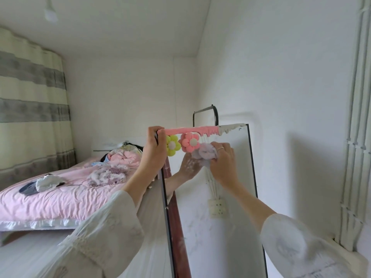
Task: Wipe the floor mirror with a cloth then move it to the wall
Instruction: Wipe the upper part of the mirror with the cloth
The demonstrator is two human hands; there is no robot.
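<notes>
The floor mirror (224, 207) stands upright in front of the person, its dark-framed glass facing them, close to the white wall (291, 77) on the right but not flat against it; its foot is out of view. Along its top edge runs a pink and white drip-shaped trim (192, 130), and just under that edge, near the top left corner, a yellow plush flower (172, 145) and a pink plush flower (189, 142) sit side by side. The left hand (153, 149) grips the mirror's top left corner, fingers curled over the top edge and frame. The right hand (221, 163), a ring on one finger, presses a bunched pale lilac cloth (204, 155) against the glass just below the top edge, beside the pink flower, fingers curled round the fabric. The hand's reflection shows in the glass under the cloth, along with a reflected wall socket lower down. Behind the left arm lies a bed (50, 199) with a pink cover and heaped bedding, and a striped curtain (32, 109) hangs at the far left.
</notes>
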